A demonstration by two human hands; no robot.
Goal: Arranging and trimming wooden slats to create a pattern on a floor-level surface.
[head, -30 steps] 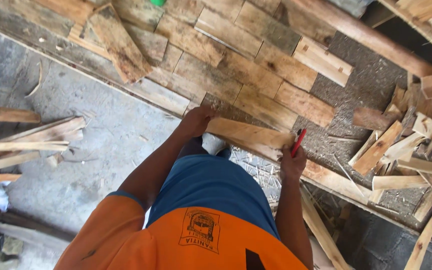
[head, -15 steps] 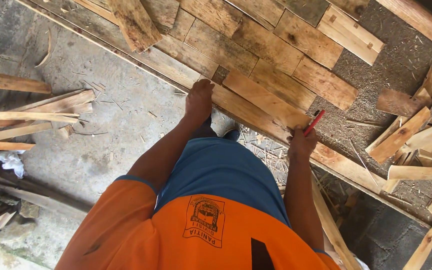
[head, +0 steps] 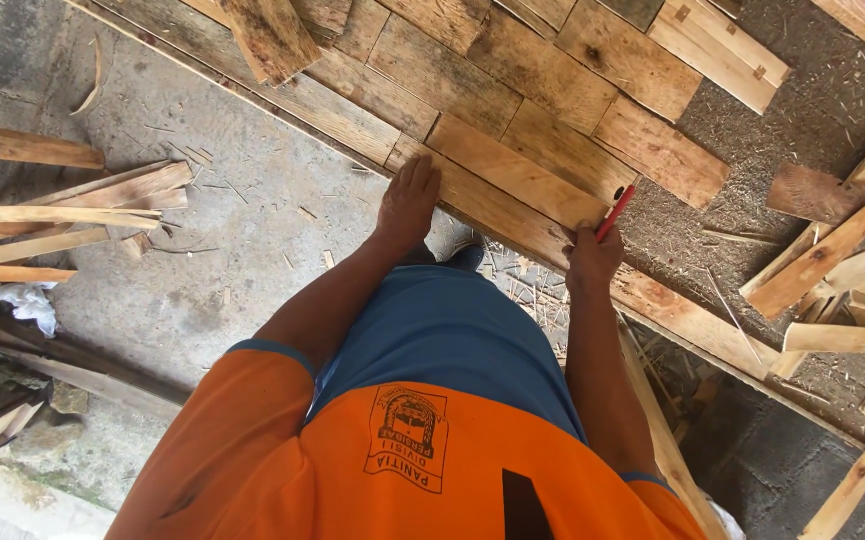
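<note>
Pressing open left-hand fingers (head: 415, 180) on a plank (head: 497, 190), right fingers (head: 584, 240) gripping a red pencil (head: 614, 212), offcuts (head: 832, 270) piled nearby

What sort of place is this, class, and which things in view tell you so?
Probably a rough woodworking yard or shed: short pale wooden boards laid in rows, loose offcut wooden slats piled on sawdust, and a bare grey concrete floor.

Likely a rough woodworking yard, sawn boards (head: 512, 170), offcut pile (head: 842, 270), sawdust-strewn concrete floor (head: 222, 280)
</note>
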